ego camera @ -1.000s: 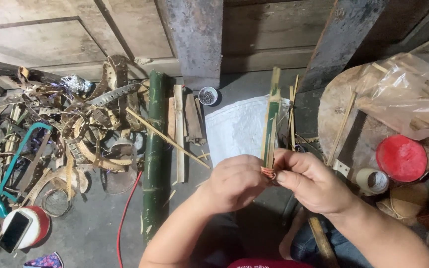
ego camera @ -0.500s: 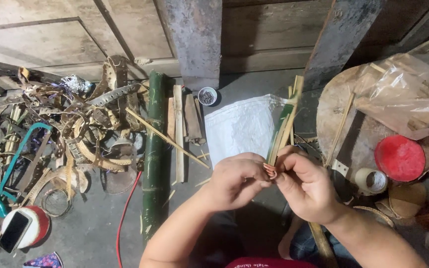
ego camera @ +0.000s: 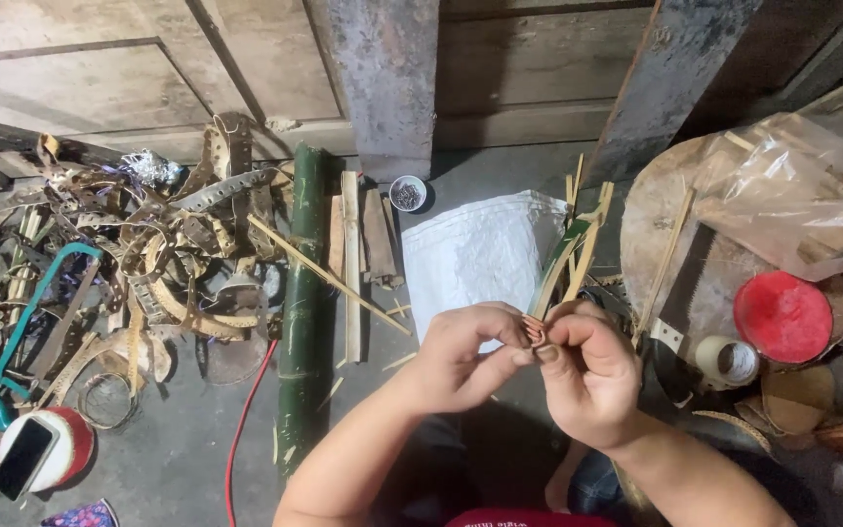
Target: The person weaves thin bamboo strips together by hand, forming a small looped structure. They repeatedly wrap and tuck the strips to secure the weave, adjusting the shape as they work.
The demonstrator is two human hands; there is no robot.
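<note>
I see my left hand [ego camera: 461,356] and right hand [ego camera: 587,376] both clenched on the lower end of the thin green-and-tan bamboo strips [ego camera: 568,259], whose long axis runs up and away over the white woven sack [ego camera: 475,254].

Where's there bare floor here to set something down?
Bare floor shows between the green bamboo pole and the left hand, and lower left between the red cable and the phone. The strip pile at left is crowded; so is the round board at right, with its red lid.
</note>
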